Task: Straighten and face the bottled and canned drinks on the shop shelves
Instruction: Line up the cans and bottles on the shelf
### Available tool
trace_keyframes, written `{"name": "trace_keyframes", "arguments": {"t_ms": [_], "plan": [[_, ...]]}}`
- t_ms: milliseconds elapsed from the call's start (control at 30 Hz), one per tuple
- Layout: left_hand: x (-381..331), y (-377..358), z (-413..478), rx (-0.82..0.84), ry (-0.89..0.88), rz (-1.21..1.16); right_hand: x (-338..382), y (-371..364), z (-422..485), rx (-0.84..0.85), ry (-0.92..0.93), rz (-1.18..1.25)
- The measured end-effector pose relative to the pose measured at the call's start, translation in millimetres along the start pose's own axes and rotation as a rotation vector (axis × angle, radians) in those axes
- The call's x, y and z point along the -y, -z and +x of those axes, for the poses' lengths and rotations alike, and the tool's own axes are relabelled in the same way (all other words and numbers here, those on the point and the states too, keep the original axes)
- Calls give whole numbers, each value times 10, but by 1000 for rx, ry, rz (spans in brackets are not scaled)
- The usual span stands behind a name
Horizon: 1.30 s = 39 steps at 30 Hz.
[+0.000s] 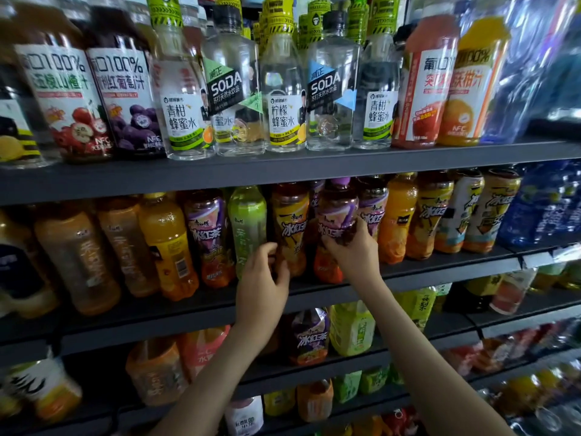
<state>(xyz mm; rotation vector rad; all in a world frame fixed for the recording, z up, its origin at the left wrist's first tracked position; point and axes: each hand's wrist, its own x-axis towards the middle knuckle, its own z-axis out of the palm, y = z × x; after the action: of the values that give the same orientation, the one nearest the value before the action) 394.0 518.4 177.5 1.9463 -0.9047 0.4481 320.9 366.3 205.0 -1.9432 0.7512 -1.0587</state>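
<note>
On the second shelf [440, 265] stands a row of tea and juice bottles. My right hand [352, 247] grips a purple-labelled iced tea bottle [336, 209] round its lower half. To its left stands a yellow-labelled iced tea bottle [290, 215]; my left hand [262, 272] has its fingers curled at that bottle's lower part, beside a green tea bottle [246, 221]. Both forearms reach up from the bottom of the view.
The top shelf [283, 171] carries juice bottles, clear honey-water bottles and two SODA bottles [232, 89]. Orange juice and more iced tea bottles fill the second shelf on both sides. Lower shelves hold more bottles, and blue bottles [547, 209] stand at the right.
</note>
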Motion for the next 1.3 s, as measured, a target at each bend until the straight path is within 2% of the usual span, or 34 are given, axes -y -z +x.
{"name": "trace_keyframes", "arguments": {"t_ms": [267, 333, 467, 500, 600, 733, 1000, 1300], "plan": [[118, 75, 94, -80, 80, -4, -56, -280, 286, 97, -41, -29], [177, 87, 88, -96, 90, -3, -41, -324, 185, 41, -25, -26], [267, 103, 60, -111, 110, -12, 2, -484, -237, -232, 127, -44], [279, 109, 48, -106, 122, -21, 15, -539, -312, -233, 151, -42], [309, 141, 10, -114, 157, -32, 109, -702, -372, -82, 116, -2], [363, 221, -13, -150, 167, -18, 215, -859, -284, 17, 32, -11], [383, 340, -61, -176, 190, 8, 200, -797, -242, 15, 6, -72], [237, 299, -90, -80, 153, -76, 149, -605, -444, -22, 28, -59]]}}
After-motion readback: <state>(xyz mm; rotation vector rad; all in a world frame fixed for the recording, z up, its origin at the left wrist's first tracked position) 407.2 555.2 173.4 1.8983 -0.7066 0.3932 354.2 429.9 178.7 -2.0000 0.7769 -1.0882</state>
